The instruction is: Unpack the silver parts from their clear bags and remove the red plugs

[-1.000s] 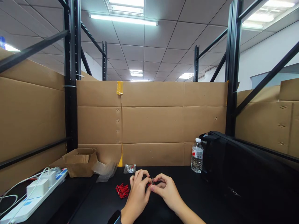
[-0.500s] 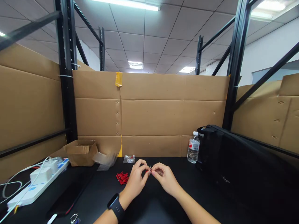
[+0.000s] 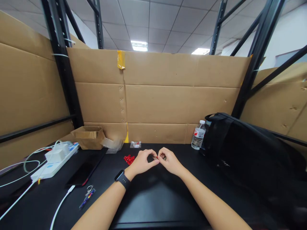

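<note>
2 pinches: your left hand (image 3: 143, 162) and right hand (image 3: 169, 162), fingertips closed on a red bit (image 3: 156, 157)
Red bit: between your hands, over the table (image 3: 148, 203), its form hidden
View: tipped down, keyring (image 3: 87, 198) now whole
Red pile (image 3: 129, 159): still beside your left hand
Work: hold unchanged, so handling seems unfinished

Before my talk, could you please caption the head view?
Left hand and right hand meet at a small item near red pieces.

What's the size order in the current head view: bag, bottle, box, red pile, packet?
Largest to smallest, as they look:
1. Bag
2. Box
3. Bottle
Last, unranked: red pile and packet, too alike to separate.
</note>
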Tool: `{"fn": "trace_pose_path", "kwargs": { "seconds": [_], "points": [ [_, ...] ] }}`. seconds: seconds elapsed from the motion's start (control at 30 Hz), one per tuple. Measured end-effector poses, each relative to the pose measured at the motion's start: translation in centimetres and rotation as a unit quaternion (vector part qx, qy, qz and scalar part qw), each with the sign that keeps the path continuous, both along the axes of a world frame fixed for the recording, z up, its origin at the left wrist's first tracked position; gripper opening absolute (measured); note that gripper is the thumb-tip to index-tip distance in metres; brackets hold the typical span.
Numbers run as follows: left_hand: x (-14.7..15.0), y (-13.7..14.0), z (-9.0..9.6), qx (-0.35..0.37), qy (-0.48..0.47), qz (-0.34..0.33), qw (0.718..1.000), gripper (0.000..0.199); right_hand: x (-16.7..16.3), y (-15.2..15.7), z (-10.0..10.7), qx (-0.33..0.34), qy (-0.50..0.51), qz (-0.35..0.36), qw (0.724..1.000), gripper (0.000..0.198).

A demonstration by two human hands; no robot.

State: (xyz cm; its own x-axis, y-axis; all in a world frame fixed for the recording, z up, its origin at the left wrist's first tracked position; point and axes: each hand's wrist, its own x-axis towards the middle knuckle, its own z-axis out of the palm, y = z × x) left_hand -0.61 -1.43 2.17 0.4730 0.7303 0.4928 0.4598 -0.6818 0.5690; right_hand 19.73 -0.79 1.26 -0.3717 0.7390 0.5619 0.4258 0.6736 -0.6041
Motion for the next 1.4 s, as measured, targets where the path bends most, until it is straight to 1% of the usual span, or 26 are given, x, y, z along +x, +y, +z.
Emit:
{"fn": "trace_pose_path", "kwargs": {
  "seconds": [0.07, 0.13, 0.2, 0.27, 0.33, 0.4, 0.47, 0.5, 0.6, 0.67, 0.73, 0.8, 0.9, 1.0, 1.07, 1.13, 1.2, 1.27, 1.4],
  "points": [
    [0.0, 0.2, -0.2, -0.015, -0.002, -0.023, 1.000, 0.015, 0.1, 0.0, 0.1, -0.006, -0.001, -0.002, 1.000, 0.009],
    [0.0, 0.4, -0.6, -0.006, 0.006, -0.029, 1.000, 0.015, 0.1, 0.0, 0.2, -0.004, -0.003, -0.005, 1.000, 0.010],
    [0.0, 0.8, -1.0, 0.018, 0.034, -0.009, 0.999, 0.019, 0.1, 0.1, 0.0, 0.009, -0.016, -0.006, 1.000, 0.011],
    [-0.2, 1.1, -1.4, 0.036, 0.071, 0.018, 0.997, 0.028, 0.0, 0.4, -0.5, 0.038, -0.051, -0.016, 0.998, 0.011],
    [-0.5, 1.5, -1.6, 0.049, 0.104, 0.041, 0.993, 0.036, -0.2, 0.8, -1.0, 0.074, -0.109, -0.055, 0.990, 0.010],
    [-1.3, 2.1, -1.5, 0.069, 0.128, 0.077, 0.986, 0.040, -0.5, 1.2, -1.6, 0.101, -0.167, -0.111, 0.974, 0.008],
    [-2.8, 2.9, -1.1, 0.082, 0.140, 0.143, 0.976, 0.036, -0.7, 1.7, -2.2, 0.108, -0.202, -0.140, 0.963, 0.010],
    [-3.8, 3.3, -0.8, 0.079, 0.147, 0.174, 0.970, 0.033, -0.8, 2.0, -2.4, 0.106, -0.211, -0.141, 0.962, 0.011],
    [-7.1, 4.4, -0.1, 0.052, 0.185, 0.228, 0.955, 0.027, -0.4, 2.7, -2.8, 0.089, -0.197, -0.110, 0.970, 0.012],
    [-8.9, 4.8, 0.2, 0.001, 0.223, 0.213, 0.951, 0.021, 0.3, 3.1, -2.7, 0.077, -0.174, -0.095, 0.977, 0.010],
    [-10.0, 4.9, 0.3, -0.034, 0.254, 0.185, 0.949, 0.019, 1.5, 3.4, -2.4, 0.066, -0.167, -0.094, 0.979, 0.007],
    [-10.5, 4.9, 0.3, -0.050, 0.268, 0.166, 0.948, 0.017, 2.8, 3.5, -2.0, 0.047, -0.182, -0.090, 0.978, 0.014],
    [-10.7, 4.9, 0.1, -0.062, 0.271, 0.161, 0.947, 0.020, 4.6, 3.5, -1.5, -0.005, -0.206, -0.054, 0.977, 0.033],
    [-10.7, 5.1, -0.2, -0.069, 0.278, 0.156, 0.945, 0.020, 5.5, 3.4, -1.1, -0.064, -0.212, -0.017, 0.975, 0.036],
    [-10.8, 5.3, -0.4, -0.069, 0.278, 0.150, 0.946, 0.018, 5.7, 3.2, -0.7, -0.080, -0.216, 0.000, 0.973, 0.039],
    [-10.9, 5.6, -0.7, -0.060, 0.267, 0.159, 0.949, 0.018, 5.8, 3.1, -0.5, -0.084, -0.218, 0.011, 0.972, 0.046],
    [-11.2, 6.0, -0.9, -0.051, 0.260, 0.182, 0.947, 0.021, 5.9, 3.0, -0.3, -0.090, -0.218, 0.014, 0.972, 0.047],
    [-11.4, 6.2, -1.1, -0.052, 0.270, 0.193, 0.942, 0.020, 6.0, 3.0, -0.2, -0.094, -0.214, 0.016, 0.972, 0.041],
    [-11.4, 6.2, -1.0, -0.068, 0.275, 0.178, 0.942, 0.013, 6.3, 3.1, -0.1, -0.105, -0.207, 0.021, 0.972, 0.038]
  ]
}}
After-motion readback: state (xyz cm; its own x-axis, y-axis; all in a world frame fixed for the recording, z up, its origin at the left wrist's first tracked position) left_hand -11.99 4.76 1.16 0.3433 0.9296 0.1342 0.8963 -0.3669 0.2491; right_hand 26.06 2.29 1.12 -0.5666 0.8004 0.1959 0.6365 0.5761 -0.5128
